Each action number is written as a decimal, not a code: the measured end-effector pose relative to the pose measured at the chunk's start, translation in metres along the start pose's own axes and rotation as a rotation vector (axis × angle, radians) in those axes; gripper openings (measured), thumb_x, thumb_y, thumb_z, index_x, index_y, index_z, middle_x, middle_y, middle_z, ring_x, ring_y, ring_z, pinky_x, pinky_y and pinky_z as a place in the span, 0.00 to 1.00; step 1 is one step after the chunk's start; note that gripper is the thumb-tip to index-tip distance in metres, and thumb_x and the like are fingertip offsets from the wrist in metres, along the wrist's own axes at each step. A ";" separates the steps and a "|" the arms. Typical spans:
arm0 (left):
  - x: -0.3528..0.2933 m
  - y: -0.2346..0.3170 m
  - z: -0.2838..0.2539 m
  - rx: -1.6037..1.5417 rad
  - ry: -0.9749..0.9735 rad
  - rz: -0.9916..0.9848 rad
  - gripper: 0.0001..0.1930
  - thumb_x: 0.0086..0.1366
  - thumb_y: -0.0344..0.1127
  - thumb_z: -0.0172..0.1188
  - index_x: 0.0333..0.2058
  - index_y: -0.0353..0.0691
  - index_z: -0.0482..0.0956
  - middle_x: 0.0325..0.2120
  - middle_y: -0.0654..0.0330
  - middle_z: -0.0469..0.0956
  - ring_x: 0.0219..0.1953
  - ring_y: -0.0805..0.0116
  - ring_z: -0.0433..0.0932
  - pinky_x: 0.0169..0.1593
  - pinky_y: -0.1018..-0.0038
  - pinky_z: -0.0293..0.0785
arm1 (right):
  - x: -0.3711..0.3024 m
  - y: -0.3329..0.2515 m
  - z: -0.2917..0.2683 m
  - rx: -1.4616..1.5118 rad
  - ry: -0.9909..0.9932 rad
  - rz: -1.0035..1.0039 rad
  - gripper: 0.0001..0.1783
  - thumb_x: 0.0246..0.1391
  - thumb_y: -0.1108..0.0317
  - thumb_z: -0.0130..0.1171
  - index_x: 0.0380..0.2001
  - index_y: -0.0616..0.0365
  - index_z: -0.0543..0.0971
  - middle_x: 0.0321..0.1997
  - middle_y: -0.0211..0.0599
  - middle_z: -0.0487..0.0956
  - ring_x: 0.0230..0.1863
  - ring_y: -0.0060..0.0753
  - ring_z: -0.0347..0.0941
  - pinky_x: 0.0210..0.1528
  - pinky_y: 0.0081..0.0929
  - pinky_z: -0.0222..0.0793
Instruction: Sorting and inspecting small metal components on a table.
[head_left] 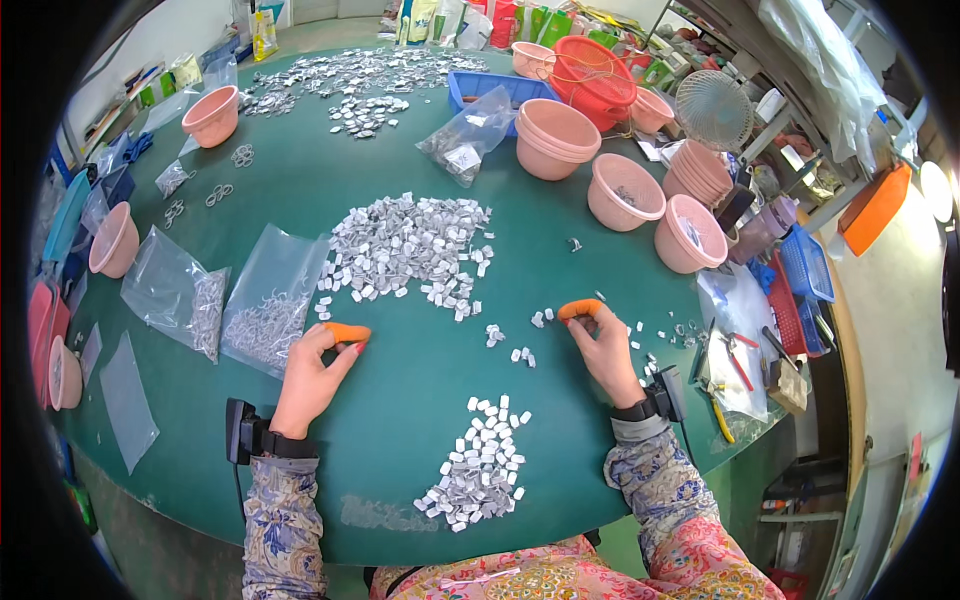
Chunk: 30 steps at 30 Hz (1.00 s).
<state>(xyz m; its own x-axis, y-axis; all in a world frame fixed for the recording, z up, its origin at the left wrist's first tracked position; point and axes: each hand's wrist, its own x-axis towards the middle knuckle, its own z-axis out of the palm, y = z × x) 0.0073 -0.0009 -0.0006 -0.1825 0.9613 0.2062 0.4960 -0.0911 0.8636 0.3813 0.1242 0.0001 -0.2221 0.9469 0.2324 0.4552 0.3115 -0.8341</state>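
Note:
My left hand (pixel 318 372) is over the green table, just below the large pile of small grey-white pieces (pixel 405 245). Its thumb and orange-covered forefinger are drawn together at the tips. Across from it, my right hand (pixel 606 355) has its orange-capped forefinger and thumb pinched together, beside a few loose pieces (pixel 540 318). Whatever either pinch holds, if anything, is too small to make out. Between my forearms, nearer to me, lies a smaller heap of white pieces (pixel 480 470). A few stray pieces (pixel 523 356) lie between the hands.
Clear plastic bags of parts (pixel 268 315) lie left of my left hand. Pink bowls (pixel 627 192) and a blue tray (pixel 500 88) stand at the back right. Pliers (pixel 738 365) lie on the right, near a red basket (pixel 785 305). More grey pieces (pixel 365 75) cover the far end.

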 end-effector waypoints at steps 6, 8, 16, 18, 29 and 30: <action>0.001 -0.002 0.001 -0.020 0.005 0.009 0.11 0.60 0.25 0.63 0.42 0.36 0.86 0.29 0.61 0.77 0.31 0.71 0.72 0.38 0.74 0.69 | 0.007 -0.002 0.004 -0.256 0.013 -0.168 0.14 0.57 0.75 0.61 0.47 0.53 0.83 0.38 0.34 0.75 0.33 0.33 0.70 0.38 0.30 0.68; 0.001 -0.001 0.002 -0.024 0.006 0.017 0.11 0.60 0.25 0.64 0.42 0.36 0.86 0.30 0.60 0.77 0.31 0.71 0.72 0.38 0.74 0.69 | 0.008 -0.004 0.006 -0.343 0.015 -0.280 0.15 0.56 0.75 0.61 0.47 0.53 0.84 0.40 0.35 0.74 0.34 0.35 0.70 0.39 0.31 0.68; 0.001 0.006 -0.001 0.005 -0.026 0.004 0.11 0.62 0.24 0.62 0.43 0.35 0.85 0.30 0.63 0.77 0.33 0.74 0.72 0.41 0.77 0.68 | -0.005 0.002 -0.007 -0.141 -0.020 -0.238 0.16 0.51 0.75 0.66 0.45 0.53 0.84 0.40 0.36 0.75 0.36 0.35 0.70 0.39 0.31 0.69; 0.000 0.001 0.000 -0.003 -0.013 0.000 0.11 0.61 0.25 0.63 0.42 0.36 0.86 0.30 0.62 0.77 0.32 0.73 0.72 0.40 0.76 0.69 | -0.003 -0.010 0.003 -0.244 -0.005 -0.233 0.15 0.51 0.76 0.66 0.44 0.52 0.84 0.39 0.36 0.75 0.36 0.35 0.70 0.39 0.32 0.69; -0.001 -0.001 -0.001 -0.014 -0.027 -0.031 0.11 0.62 0.24 0.62 0.43 0.35 0.85 0.30 0.65 0.77 0.33 0.76 0.71 0.41 0.78 0.68 | 0.002 -0.015 0.015 -0.333 0.078 -0.321 0.11 0.46 0.77 0.67 0.35 0.54 0.82 0.34 0.34 0.75 0.32 0.35 0.70 0.32 0.31 0.69; -0.001 -0.001 -0.001 -0.022 -0.023 -0.033 0.11 0.62 0.24 0.62 0.43 0.35 0.85 0.30 0.65 0.77 0.33 0.76 0.71 0.41 0.78 0.68 | -0.002 -0.017 0.013 -0.333 0.078 -0.321 0.11 0.46 0.77 0.67 0.35 0.54 0.82 0.34 0.34 0.75 0.32 0.35 0.70 0.32 0.31 0.69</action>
<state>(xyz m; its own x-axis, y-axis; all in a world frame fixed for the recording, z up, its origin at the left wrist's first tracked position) 0.0058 -0.0021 -0.0012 -0.1789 0.9696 0.1671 0.4715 -0.0646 0.8795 0.3629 0.1162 0.0079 -0.3371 0.7978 0.4999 0.6291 0.5859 -0.5108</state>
